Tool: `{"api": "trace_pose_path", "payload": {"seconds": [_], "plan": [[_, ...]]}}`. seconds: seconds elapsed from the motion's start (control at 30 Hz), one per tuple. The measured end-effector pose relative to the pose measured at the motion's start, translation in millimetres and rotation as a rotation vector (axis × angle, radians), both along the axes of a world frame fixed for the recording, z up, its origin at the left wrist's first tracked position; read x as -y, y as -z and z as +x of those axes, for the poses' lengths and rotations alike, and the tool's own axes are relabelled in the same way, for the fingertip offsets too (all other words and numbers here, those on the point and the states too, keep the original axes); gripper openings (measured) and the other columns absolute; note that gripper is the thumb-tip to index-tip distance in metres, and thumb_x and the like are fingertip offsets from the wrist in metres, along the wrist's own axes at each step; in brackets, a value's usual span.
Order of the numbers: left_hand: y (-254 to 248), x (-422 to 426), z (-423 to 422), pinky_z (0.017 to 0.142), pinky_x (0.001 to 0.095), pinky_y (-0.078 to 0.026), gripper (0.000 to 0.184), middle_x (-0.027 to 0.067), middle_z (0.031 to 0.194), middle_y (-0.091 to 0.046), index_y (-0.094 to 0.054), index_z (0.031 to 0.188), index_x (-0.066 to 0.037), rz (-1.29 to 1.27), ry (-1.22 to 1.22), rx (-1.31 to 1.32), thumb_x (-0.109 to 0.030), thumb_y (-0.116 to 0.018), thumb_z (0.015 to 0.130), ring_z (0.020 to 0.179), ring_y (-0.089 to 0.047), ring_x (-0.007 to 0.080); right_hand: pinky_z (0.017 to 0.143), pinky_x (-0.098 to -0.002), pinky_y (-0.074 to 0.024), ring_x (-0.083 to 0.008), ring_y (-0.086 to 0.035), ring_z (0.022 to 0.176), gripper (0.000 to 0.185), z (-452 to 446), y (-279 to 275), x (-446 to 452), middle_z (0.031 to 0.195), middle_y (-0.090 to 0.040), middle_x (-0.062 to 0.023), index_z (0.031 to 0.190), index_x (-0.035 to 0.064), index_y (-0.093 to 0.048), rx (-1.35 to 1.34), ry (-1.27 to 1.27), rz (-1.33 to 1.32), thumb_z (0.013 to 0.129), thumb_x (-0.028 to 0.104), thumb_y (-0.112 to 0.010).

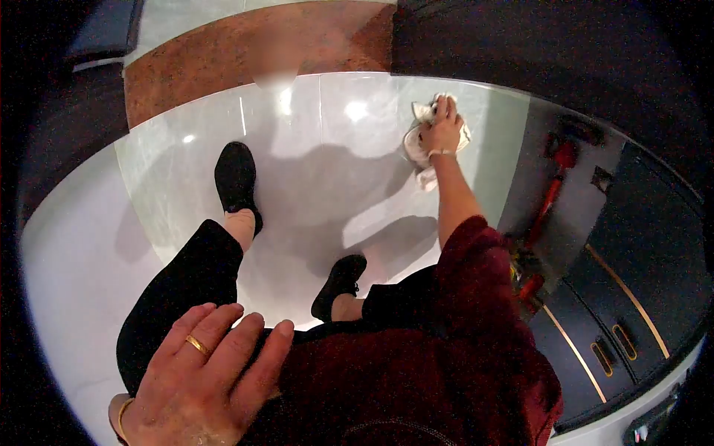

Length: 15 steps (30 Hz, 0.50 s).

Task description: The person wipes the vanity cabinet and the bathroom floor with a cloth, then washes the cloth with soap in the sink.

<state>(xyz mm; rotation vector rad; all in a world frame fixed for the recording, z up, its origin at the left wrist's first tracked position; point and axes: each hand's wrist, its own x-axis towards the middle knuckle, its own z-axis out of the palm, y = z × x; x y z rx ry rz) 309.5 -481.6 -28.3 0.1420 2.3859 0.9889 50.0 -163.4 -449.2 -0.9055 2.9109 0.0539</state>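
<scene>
Head: right hand point(444, 136) on cloth point(413, 143)

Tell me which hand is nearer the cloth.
Right. The right hand is on top of the cloth; the left hand is well apart from it, at the picture's lower left.

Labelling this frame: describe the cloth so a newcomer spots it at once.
Start from the pale, glossy floor and look to its upper right. The person's right hand is there, on top of the cloth. It is the crumpled white fabric, unlike the flat floor around it and the black shoes further left.
</scene>
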Motion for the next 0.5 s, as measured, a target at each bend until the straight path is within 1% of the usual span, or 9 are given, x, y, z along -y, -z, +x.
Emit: {"api": "trace_pose_path", "payload": {"seconds": [0.03,0.07,0.13,0.17,0.27,0.33,0.4,0.47,0.5], "plan": [[-0.7,-0.2,0.8,0.088,0.045,-0.047,0.042,0.0172,0.099,-0.059,-0.061,0.11,0.001,-0.006,0.002,-0.002,-0.012,-0.063,0.07,0.094,-0.059,0.0306,0.093,-0.0418,-0.0438,-0.0345,-0.042,0.118,0.069,-10.3,-11.3,7.2,0.137,-0.038,-0.0097,0.133,0.0118,-0.037,0.063,0.041,0.023,0.071,0.017,-0.067],[-3.0,1.6,-0.1,0.089,0.0442,-0.046,0.046,0.0172,0.103,-0.058,-0.058,0.114,0.001,0.004,0.027,0.025,-0.009,-0.064,0.07,0.098,-0.056,0.0312,0.089,-0.0414,-0.047,-0.034,-0.044,0.116,0.068,-18.4,-23.1,15.6,0.134,-0.04,-0.0091,0.132,0.0125,-0.038,0.122,0.082,0.044,0.071,0.018,-0.067],[-10.1,5.3,-4.3,0.092,0.0425,-0.043,0.057,0.0172,0.111,-0.055,-0.052,0.124,0.001,0.022,0.078,0.084,-0.003,-0.068,0.069,0.107,-0.052,0.0324,0.085,-0.041,-0.0487,-0.0335,-0.045,0.114,0.066,-15.3,-21.8,14.0,0.132,-0.041,-0.0094,0.13,0.0123,-0.039,0.122,0.104,0.062,0.071,0.018,-0.068],[-9.9,3.8,-4.2,0.092,0.0426,-0.042,0.057,0.0172,0.111,-0.055,-0.051,0.124,0.001,0.017,0.079,0.074,-0.003,-0.068,0.069,0.107,-0.052,0.0324,0.083,-0.0409,-0.0496,-0.0333,-0.046,0.113,0.065,-13.9,-20.9,13.3,0.131,-0.042,-0.0095,0.129,0.0122,-0.04,0.118,0.115,0.067,0.071,0.018,-0.068],[-9.2,-0.4,-3.7,0.093,0.0428,-0.042,0.057,0.0172,0.111,-0.055,-0.051,0.124,0.001,0.005,0.079,0.055,-0.004,-0.068,0.07,0.107,-0.051,0.0324,0.085,-0.0409,-0.0489,-0.034,-0.048,0.11,0.062,21.8,-20.2,-1.5,0.132,-0.042,-0.0104,0.126,0.0103,-0.042,0.132,0.109,0.018,0.07,0.016,-0.068],[-8.6,-3.6,-4.1,0.093,0.043,-0.041,0.058,0.0171,0.111,-0.054,-0.051,0.125,0.001,-0.002,0.07,0.051,-0.004,-0.068,0.07,0.107,-0.051,0.0325,0.086,-0.0415,-0.0481,-0.0337,-0.049,0.11,0.063,62.1,-21.6,-20.0,0.131,-0.042,-0.0109,0.126,0.0088,-0.042,0.17,0.164,0.038,0.069,0.015,-0.067],[-8.1,-5.2,-5.2,0.094,0.0431,-0.041,0.058,0.017,0.112,-0.054,-0.05,0.125,0.001,-0.003,0.083,0.056,-0.004,-0.068,0.07,0.108,-0.051,0.0325,0.087,-0.0418,-0.0473,-0.0332,-0.048,0.112,0.068,103.4,-19.4,-42.7,0.132,-0.041,-0.0117,0.129,0.0079,-0.041,0.232,0.201,0.076,0.068,0.013,-0.068],[-6.5,-7.7,-6.1,0.094,0.0431,-0.041,0.058,0.0168,0.112,-0.054,-0.05,0.125,0.0,-0.007,0.092,0.057,-0.005,-0.068,0.07,0.109,-0.05,0.0325,0.089,-0.0419,-0.0462,-0.0344,-0.047,0.114,0.073,144.3,-17.3,-66.5,0.137,-0.038,-0.0128,0.133,0.0071,-0.038,0.28,0.186,0.015,0.066,0.009,-0.067],[-6.2,-8.8,-6.8,0.094,0.0431,-0.041,0.058,0.0166,0.113,-0.054,-0.05,0.125,0.0,-0.011,0.096,0.057,-0.005,-0.068,0.07,0.109,-0.05,0.0324,0.091,-0.0418,-0.0453,-0.0352,-0.046,0.115,0.073,156.8,-18.1,-70.7,0.141,-0.035,-0.0141,0.135,0.0061,-0.037,0.345,0.205,0.048,0.067,0.005,-0.064]]}}
